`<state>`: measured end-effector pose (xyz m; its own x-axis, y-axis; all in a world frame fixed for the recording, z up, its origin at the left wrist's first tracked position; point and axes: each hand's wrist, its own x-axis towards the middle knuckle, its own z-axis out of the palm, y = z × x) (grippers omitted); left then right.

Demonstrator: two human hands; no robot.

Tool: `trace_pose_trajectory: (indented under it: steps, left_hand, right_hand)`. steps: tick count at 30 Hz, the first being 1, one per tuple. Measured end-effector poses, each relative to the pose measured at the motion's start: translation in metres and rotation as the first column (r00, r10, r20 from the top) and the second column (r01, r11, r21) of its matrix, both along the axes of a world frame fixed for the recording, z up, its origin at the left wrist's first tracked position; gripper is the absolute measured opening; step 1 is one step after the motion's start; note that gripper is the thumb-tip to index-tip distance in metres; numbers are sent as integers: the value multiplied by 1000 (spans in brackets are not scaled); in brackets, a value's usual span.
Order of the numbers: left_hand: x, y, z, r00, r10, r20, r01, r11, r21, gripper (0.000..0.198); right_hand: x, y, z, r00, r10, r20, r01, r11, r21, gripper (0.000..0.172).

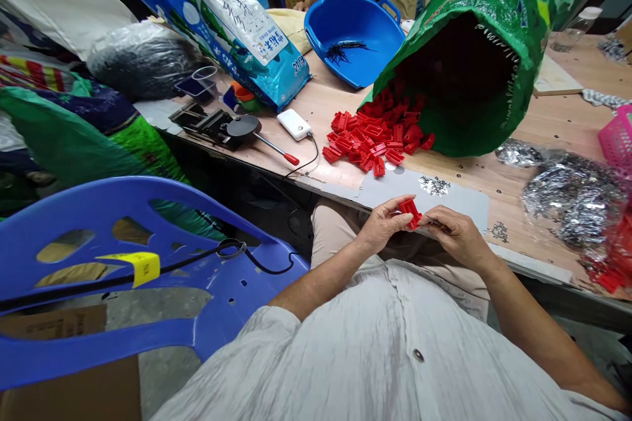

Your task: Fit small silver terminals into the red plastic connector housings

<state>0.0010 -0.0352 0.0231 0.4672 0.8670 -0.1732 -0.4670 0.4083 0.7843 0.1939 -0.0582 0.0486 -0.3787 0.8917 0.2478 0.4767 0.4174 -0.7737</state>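
My left hand [384, 227] grips a small red plastic part [409, 210] between thumb and fingers, just off the front edge of the table. The fingertips of my right hand [454, 231] are pinched together at the right end of that part; whatever they hold is too small or hidden to name. Beyond my hands lies a pile of similar red plastic parts [368, 138], spilling from the mouth of a green woven sack [474, 112]. Small shiny metal pieces [434, 185] lie in a patch on a grey sheet [467, 205] close to my right hand.
At left on the table are a black lever press [217, 125], a white power bank [295, 123] with a cable and a blue bag [276, 72]. A blue basin [355, 26] holds thin black pieces. Clear bags of metal parts [573, 194] sit right; a blue chair [237, 289] stands left.
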Motion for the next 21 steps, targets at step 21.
trace_pose_trajectory:
  steps: [21]
  left_hand:
    - [-9,33,-25,840,197,-505,146,815,560,36]
  right_hand:
    - [5,4,-32,961,-183,208,190,982,-17,31]
